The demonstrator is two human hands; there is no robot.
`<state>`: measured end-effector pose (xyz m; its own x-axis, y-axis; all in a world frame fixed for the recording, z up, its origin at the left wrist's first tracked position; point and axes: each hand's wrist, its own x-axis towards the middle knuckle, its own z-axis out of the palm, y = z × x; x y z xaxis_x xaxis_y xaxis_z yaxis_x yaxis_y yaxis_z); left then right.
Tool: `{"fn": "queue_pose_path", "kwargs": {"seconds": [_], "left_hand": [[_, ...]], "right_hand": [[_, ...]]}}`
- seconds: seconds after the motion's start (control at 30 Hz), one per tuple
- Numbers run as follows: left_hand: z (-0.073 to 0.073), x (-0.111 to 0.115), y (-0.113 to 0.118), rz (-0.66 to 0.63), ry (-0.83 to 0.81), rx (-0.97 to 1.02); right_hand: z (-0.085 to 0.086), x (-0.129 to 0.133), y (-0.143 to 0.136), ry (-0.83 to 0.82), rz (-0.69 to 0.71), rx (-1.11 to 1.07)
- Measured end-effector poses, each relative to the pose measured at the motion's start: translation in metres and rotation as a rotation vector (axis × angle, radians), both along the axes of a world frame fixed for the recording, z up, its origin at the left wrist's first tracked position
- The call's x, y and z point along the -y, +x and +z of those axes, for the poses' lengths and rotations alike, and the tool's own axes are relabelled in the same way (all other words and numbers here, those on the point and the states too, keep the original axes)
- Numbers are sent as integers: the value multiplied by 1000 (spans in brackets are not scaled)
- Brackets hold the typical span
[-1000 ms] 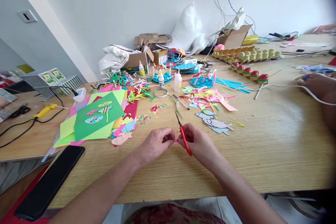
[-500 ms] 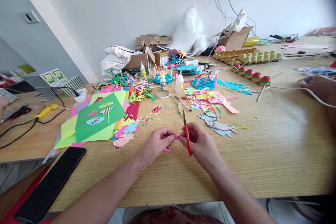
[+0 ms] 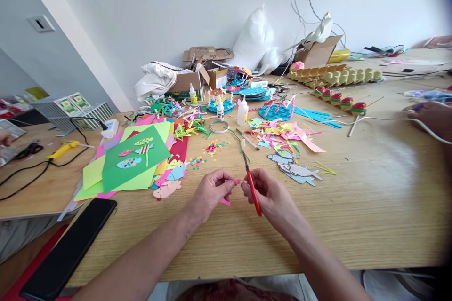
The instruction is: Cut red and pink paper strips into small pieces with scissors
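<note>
Between thumb and fingers, my left hand pinches a small pink paper piece, mostly hidden by the fingers, with one end poking out toward the right. Close beside it, my right hand holds red-handled scissors, their blades pointing away from me toward the glue bottles. My right thumb and fingertips are apart from the pink paper. Paper fish cutouts lie left of my hands, and grey and blue fish cutouts lie to the right. Ahead is a scatter of colored paper dots.
A green sheet with decorated fish tops a paper stack at left. A black phone lies at the front left. Glue bottles, a tape ring and paper scraps stand ahead. Another person's hand is at far right.
My right hand has drawn slightly away from the left, leaving a gap at the pink paper. The scissors have shifted and tilted a little more to the left at the tip.
</note>
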<state>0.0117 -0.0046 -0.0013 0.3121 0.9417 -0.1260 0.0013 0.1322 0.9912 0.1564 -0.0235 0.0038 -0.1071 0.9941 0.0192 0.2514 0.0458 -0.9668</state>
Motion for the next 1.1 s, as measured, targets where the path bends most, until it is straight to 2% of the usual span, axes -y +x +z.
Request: {"fn": "queue_pose_path", "kwargs": {"seconds": [0.17, 0.3, 0.6, 1.1], "left_hand": [[5, 3, -4, -38, -86, 122], [6, 4, -5, -73, -132, 204], [4, 5, -6, -158, -215, 262], [3, 4, -7, -167, -249, 275]], "right_hand": [[5, 21, 15, -49, 91, 272], [7, 33, 21, -101, 135, 361], [8, 34, 22, -131, 179, 374], [5, 30, 20, -118, 168, 358]]}}
